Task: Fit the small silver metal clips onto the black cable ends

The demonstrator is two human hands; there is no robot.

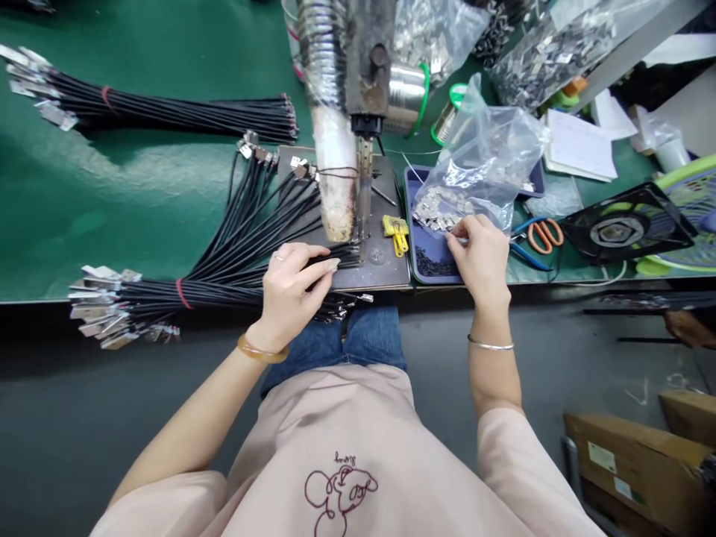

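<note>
My left hand is closed on black cables, its fingertips near their stripped ends beneath the soldering machine's tip. A red band ties this bundle, and metal connectors cap its far ends. Other cables fan up and away from it across a dark work plate. Over the blue tray, my right hand pinches thumb and fingers together at the small metal pieces; what sits between them is too small to make out. Small black parts lie at the tray's near end.
A yellow clip-like tool lies left of the tray. Orange-handled scissors, blue-handled pliers and a black fan are to the right. Solder spools stand behind. Another cable bundle rests at the back left.
</note>
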